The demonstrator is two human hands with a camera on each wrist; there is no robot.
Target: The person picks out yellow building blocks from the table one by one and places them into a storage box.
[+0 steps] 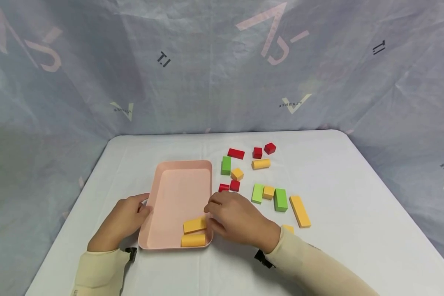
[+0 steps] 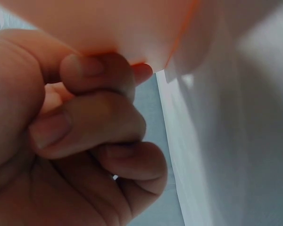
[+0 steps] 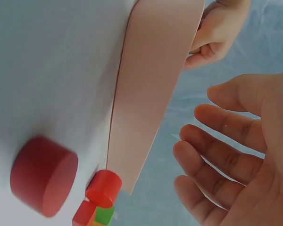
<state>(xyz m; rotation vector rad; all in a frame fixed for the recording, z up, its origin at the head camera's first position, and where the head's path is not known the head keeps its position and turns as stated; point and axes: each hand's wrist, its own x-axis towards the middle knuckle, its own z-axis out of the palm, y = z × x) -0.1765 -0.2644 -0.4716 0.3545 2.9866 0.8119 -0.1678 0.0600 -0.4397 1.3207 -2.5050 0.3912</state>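
Observation:
A shallow pink tray [image 1: 179, 181] lies on the white table, with a yellow rectangular block [image 1: 195, 225] and a yellow cylinder [image 1: 193, 240] at its near right corner. My left hand [image 1: 127, 216] grips the tray's left rim, thumb on the rim side; in the left wrist view its curled fingers [image 2: 92, 125] sit right under the pink edge. Over the right rim hovers my right hand [image 1: 238, 216]. Its fingers [image 3: 217, 150] are loosely spread with nothing between them. A red cylinder [image 3: 104, 188] stands beside the tray wall, and a darker red rounded block [image 3: 45, 176] lies closer to the camera.
Right of the tray lie scattered blocks: a red flat block [image 1: 236, 153], red cubes [image 1: 257, 153], green blocks [image 1: 226, 165], yellow cubes [image 1: 237, 174], a yellow cylinder [image 1: 261, 164] and a long yellow block [image 1: 300, 211]. Another yellow block [image 1: 288, 228] is partly hidden by the right sleeve. Grey curtains surround the table.

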